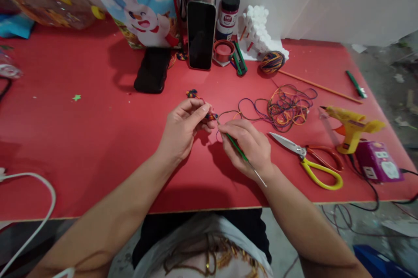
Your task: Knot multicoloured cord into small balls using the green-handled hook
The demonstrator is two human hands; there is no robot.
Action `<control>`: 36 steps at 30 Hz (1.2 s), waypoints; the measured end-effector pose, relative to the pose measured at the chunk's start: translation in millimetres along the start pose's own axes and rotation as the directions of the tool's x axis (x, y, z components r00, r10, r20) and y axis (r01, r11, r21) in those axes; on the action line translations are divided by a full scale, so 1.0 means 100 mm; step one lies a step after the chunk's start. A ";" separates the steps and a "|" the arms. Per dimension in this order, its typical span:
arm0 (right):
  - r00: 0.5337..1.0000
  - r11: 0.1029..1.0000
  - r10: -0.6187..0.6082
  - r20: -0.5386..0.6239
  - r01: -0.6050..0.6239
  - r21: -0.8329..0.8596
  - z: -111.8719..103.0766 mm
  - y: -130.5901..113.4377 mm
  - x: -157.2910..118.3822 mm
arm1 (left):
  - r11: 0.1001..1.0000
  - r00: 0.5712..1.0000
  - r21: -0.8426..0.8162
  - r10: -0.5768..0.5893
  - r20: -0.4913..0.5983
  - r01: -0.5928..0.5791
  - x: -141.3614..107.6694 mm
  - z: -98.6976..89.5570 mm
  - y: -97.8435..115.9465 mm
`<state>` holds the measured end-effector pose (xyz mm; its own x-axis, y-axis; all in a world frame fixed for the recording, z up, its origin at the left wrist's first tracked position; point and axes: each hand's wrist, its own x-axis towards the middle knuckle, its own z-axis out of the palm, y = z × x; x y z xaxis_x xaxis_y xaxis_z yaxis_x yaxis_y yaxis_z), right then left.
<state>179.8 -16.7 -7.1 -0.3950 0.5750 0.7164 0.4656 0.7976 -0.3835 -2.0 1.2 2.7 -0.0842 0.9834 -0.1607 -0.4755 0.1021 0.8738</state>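
Near the middle of the red table, my left hand [185, 126] pinches a small multicoloured crochet piece [211, 116] between thumb and fingers. One end of the crochet piece sticks up beyond the knuckles. My right hand [247, 145] is closed around a crochet hook [238, 147] with a green handle, its tip close to the work. The hook's other metal end points back toward my wrist. Multicoloured yarn [289, 107] runs from the work to a loose tangle on the right. A wound yarn ball [272, 61] lies farther back.
Scissors [305, 152], a yellow glue gun [352, 129] and a purple box [379, 161] are at right. Behind my hands stand a phone [201, 35], a jar [227, 17] and a printed bag [143, 8]. A black phone [152, 70] lies flat. A white cable [48, 191] crosses the left edge.
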 end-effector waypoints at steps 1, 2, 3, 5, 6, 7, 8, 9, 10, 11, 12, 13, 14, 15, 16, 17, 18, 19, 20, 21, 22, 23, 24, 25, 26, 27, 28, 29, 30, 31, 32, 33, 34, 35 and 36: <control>1.000 1.000 -0.010 0.008 0.010 -0.013 0.00 0.00 0.00 | 1.000 1.000 0.001 0.007 0.002 -0.007 0.00 0.00 0.00; 1.000 0.999 -0.019 0.019 0.019 -0.025 0.00 0.00 -0.01 | 1.000 1.000 0.002 0.021 0.002 -0.021 -0.01 0.01 0.00; 0.999 0.999 -0.026 0.030 0.028 -0.038 0.00 0.00 -0.01 | 0.999 0.999 0.006 0.041 -0.001 -0.041 -0.01 0.01 0.00; 0.999 0.998 -0.024 0.028 0.026 -0.061 0.01 -0.01 -0.01 | 0.995 0.995 0.022 0.096 0.000 -0.096 -0.03 0.02 -0.01; 1.000 0.998 -0.015 0.019 0.016 -0.064 0.01 -0.01 -0.02 | 0.992 0.992 0.032 0.126 0.005 -0.126 -0.04 0.02 -0.01; 1.000 0.998 -0.004 0.007 0.004 -0.061 0.01 -0.01 -0.02 | 0.988 0.988 0.042 0.151 0.014 -0.151 -0.04 0.02 -0.02; 1.000 0.999 0.011 -0.006 -0.011 -0.050 0.02 -0.02 -0.02 | 0.984 0.985 0.051 0.171 0.024 -0.173 -0.05 0.01 -0.03; 0.999 0.999 0.027 -0.018 -0.027 -0.033 0.02 -0.02 -0.01 | 0.980 0.982 0.061 0.186 0.035 -0.188 -0.05 0.01 -0.03; 0.999 0.999 0.043 -0.025 -0.044 -0.010 0.02 -0.02 -0.01 | 0.978 0.980 0.075 0.192 0.047 -0.196 -0.05 0.00 -0.04; 0.998 0.998 0.058 -0.028 -0.057 0.021 0.02 -0.02 -0.01 | 0.976 0.980 0.092 0.191 0.059 -0.196 -0.05 0.00 -0.05; 0.997 0.996 0.071 -0.028 -0.069 0.058 0.02 -0.02 0.00 | 0.975 0.980 0.112 0.186 0.071 -0.193 -0.05 -0.01 -0.05; 0.996 0.992 0.086 -0.026 -0.083 0.098 0.02 -0.02 0.01 | 0.973 0.980 0.132 0.179 0.083 -0.189 -0.05 -0.02 -0.05; 0.995 0.986 0.101 -0.021 -0.098 0.137 0.01 -0.03 0.01 | 0.971 0.981 0.150 0.172 0.093 -0.185 -0.05 -0.02 -0.05; 0.993 0.979 0.119 -0.014 -0.115 0.170 0.01 -0.03 0.02 | 0.970 0.982 0.166 0.162 0.098 -0.177 -0.05 -0.02 -0.04; 0.990 0.971 0.142 -0.005 -0.138 0.194 0.00 -0.03 0.03 | 0.970 0.984 0.176 0.150 0.096 -0.166 -0.05 -0.02 -0.04; 0.986 0.963 0.169 0.001 -0.166 0.213 -0.01 -0.04 0.04 | 0.972 0.986 0.182 0.136 0.093 -0.151 -0.05 -0.02 -0.03; 0.980 0.953 0.200 0.006 -0.196 0.232 -0.01 -0.04 0.05 | 0.974 0.989 0.183 0.121 0.091 -0.136 -0.05 -0.03 -0.03; 0.973 0.940 0.231 0.010 -0.226 0.255 -0.02 -0.05 0.06 | 0.976 0.990 0.180 0.107 0.089 -0.122 -0.04 -0.03 -0.02; 0.965 0.924 0.264 0.013 -0.256 0.284 -0.03 -0.05 0.06 | 0.978 0.991 0.176 0.095 0.090 -0.110 -0.04 -0.03 -0.02; 0.955 0.903 0.297 0.015 -0.287 0.319 -0.05 -0.06 0.07 | 0.980 0.992 0.170 0.089 0.093 -0.104 -0.04 -0.04 -0.02; 0.943 0.878 0.332 0.022 -0.318 0.358 -0.06 -0.06 0.07 | 0.982 0.992 0.161 0.086 0.095 -0.101 -0.03 -0.05 -0.02; 0.930 0.850 0.366 0.033 -0.349 0.395 -0.07 -0.06 0.07 | 0.983 0.992 0.155 0.081 0.095 -0.095 -0.03 -0.05 -0.03; 0.916 0.821 0.399 0.048 -0.380 0.426 -0.08 -0.06 0.07 | 0.985 0.993 0.148 0.072 0.091 -0.085 -0.03 -0.05 -0.03; 0.901 0.791 0.429 0.062 -0.408 0.455 -0.09 -0.06 0.07 | 0.988 0.994 0.139 0.061 0.087 -0.072 -0.02 -0.05 -0.02; 0.886 0.761 0.457 0.077 -0.434 0.481 -0.09 -0.06 0.06 | 0.990 0.995 0.127 0.047 0.083 -0.057 -0.02 -0.05 -0.02; 0.871 0.730 0.483 0.094 -0.459 0.506 -0.10 -0.06 0.06 | 0.993 0.996 0.113 0.030 0.080 -0.039 -0.02 -0.04 -0.02; 0.855 0.696 0.506 0.113 -0.482 0.532 -0.11 -0.05 0.06 | 0.995 0.997 0.097 0.012 0.076 -0.020 -0.02 -0.04 -0.01; 0.840 0.661 0.526 0.132 -0.502 0.558 -0.11 -0.05 0.06 | 0.997 0.997 0.079 -0.005 0.073 0.000 -0.01 -0.03 0.00; 0.826 0.627 0.543 0.151 -0.518 0.582 -0.11 -0.05 0.06 | 0.998 0.997 0.062 -0.022 0.069 0.017 -0.01 -0.02 0.00; 0.815 0.597 0.554 0.168 -0.529 0.603 -0.11 -0.04 0.06 | 0.998 0.997 0.048 -0.035 0.064 0.032 -0.01 -0.01 0.01; 0.807 0.573 0.562 0.179 -0.537 0.620 -0.11 -0.04 0.07 | 0.998 0.997 0.037 -0.046 0.061 0.043 -0.01 -0.01 0.02; 0.801 0.555 0.569 0.186 -0.541 0.633 -0.11 -0.04 0.07 | 0.998 0.997 0.028 -0.052 0.058 0.050 -0.01 0.00 0.03; 0.796 0.539 0.574 0.191 -0.543 0.643 -0.11 -0.04 0.08 | 0.998 0.997 0.021 -0.056 0.058 0.054 -0.01 0.00 0.03; 0.790 0.522 0.580 0.198 -0.548 0.654 -0.11 -0.03 0.08 | 0.998 0.996 0.013 -0.057 0.062 0.057 -0.02 0.00 0.04; 0.782 0.501 0.587 0.209 -0.554 0.665 -0.11 -0.03 0.09 | 0.998 0.996 0.006 -0.060 0.066 0.059 -0.02 0.01 0.04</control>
<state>183.9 -15.8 6.5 -0.2015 0.9560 0.2135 -0.0747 0.2023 -0.9765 -3.5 0.0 7.0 0.0025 0.9833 -0.1818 -0.4739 0.1613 0.8657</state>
